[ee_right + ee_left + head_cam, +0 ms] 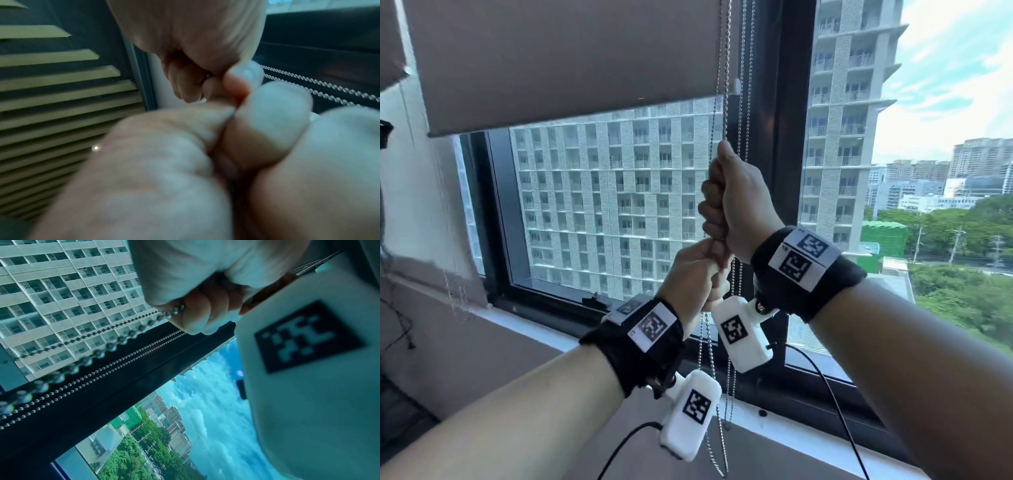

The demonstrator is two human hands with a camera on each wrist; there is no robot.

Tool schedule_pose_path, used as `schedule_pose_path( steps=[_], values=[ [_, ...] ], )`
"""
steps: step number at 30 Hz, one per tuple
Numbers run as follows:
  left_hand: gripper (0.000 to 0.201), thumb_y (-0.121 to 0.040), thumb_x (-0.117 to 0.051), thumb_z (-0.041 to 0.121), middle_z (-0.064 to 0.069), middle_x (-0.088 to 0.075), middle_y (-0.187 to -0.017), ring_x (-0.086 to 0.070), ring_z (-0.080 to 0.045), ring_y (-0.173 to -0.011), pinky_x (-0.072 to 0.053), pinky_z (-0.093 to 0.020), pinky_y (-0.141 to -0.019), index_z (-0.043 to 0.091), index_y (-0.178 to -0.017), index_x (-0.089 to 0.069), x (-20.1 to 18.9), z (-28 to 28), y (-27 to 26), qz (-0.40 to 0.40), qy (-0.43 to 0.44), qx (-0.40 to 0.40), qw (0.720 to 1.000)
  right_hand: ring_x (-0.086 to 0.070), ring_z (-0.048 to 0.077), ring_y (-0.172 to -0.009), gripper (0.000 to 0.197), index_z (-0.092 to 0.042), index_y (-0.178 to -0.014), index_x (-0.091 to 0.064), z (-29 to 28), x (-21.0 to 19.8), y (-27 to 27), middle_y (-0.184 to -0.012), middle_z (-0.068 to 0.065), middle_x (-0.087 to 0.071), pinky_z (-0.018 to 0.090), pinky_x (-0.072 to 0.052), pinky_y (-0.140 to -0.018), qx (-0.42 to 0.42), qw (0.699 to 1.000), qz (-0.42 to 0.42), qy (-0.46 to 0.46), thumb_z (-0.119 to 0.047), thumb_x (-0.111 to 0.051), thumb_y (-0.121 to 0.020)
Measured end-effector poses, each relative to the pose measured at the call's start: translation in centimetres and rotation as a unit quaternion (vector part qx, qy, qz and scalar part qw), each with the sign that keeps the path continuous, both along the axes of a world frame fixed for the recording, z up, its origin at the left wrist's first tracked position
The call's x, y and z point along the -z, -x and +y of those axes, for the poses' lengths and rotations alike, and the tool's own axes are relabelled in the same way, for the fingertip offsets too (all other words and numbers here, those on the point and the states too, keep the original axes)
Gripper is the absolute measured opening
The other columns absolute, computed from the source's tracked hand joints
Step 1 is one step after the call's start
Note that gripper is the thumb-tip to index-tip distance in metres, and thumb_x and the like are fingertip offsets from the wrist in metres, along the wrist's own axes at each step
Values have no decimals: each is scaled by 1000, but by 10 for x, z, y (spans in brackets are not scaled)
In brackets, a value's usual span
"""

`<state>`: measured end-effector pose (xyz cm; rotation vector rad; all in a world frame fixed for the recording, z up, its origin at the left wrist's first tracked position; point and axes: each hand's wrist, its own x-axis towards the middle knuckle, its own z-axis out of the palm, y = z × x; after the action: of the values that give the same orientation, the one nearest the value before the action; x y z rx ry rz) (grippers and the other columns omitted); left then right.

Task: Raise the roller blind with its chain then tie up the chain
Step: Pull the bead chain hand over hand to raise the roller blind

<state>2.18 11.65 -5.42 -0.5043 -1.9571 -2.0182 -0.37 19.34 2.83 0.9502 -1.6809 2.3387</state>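
Right hand (736,202) fisted on bead chain (726,85) beside dark window frame (787,137), fingers curled tight around it. Left hand (697,270) just below, touching right hand, fingers (197,318) pinching same chain; slack loop dangling past white sill (774,431). Roller blind (568,58) partly raised, hem bar level with upper pane. Second pair of bead strands (743,113) hanging just right of gripped one, close against frame. Black wrist straps, white tagged camera pods (743,335) crowding chain. Grey apartment tower (619,198), trees beyond glass.
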Motion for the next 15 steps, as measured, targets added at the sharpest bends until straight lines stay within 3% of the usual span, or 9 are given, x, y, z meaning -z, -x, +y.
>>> schedule_pose_path(
  steps=[6, 9, 11, 13, 15],
  values=[
    [38, -85, -32, -7, 6, -30, -44, -19, -10, -38, -15, -18, -36, 19, -59, -43, 10, -7, -3, -14, 27, -4, 1000, -15, 10, -34, 49, -24, -57, -29, -4, 14, 1, -44, -7, -23, 14, -17, -38, 10, 1000, 22, 6, -41, -37, -103],
    [33, -93, -38, 1, 7, -36, -47, -27, -8, -41, -23, -18, -39, 16, -65, -49, 14, -11, -2, -21, 58, -9, 998, -16, 9, -33, 48, -23, -59, -30, -1, 22, 2, -44, -8, -24, 13, -18, -36, 8, 999, 36, 3, -38, -36, -104],
    [26, -96, -43, 11, 3, -48, -59, -39, -9, -51, -33, -18, -47, 14, -73, -55, 14, -14, 1, -12, 86, -29, 996, -16, 9, -33, 47, -22, -59, -30, 3, 27, 5, -44, -7, -24, 14, -18, -35, 17, 999, 47, 6, -35, -36, -104],
    [17, -94, -47, 20, 0, -61, -77, -53, -13, -70, -44, -24, -64, 13, -85, -60, 11, -18, 6, 3, 112, -63, 992, -18, 8, -32, 48, -21, -58, -30, 6, 33, 9, -43, -7, -25, 14, -19, -35, 27, 998, 56, 13, -33, -37, -104],
    [22, -89, -51, 29, -3, -68, -90, -59, -17, -87, -45, -33, -81, 12, -95, -64, 5, -20, 11, 8, 98, -69, 993, -21, 7, -31, 50, -20, -57, -32, 9, 41, 13, -41, -8, -27, 15, -21, -34, 42, 997, 60, 9, -33, -38, -104]
  ],
)
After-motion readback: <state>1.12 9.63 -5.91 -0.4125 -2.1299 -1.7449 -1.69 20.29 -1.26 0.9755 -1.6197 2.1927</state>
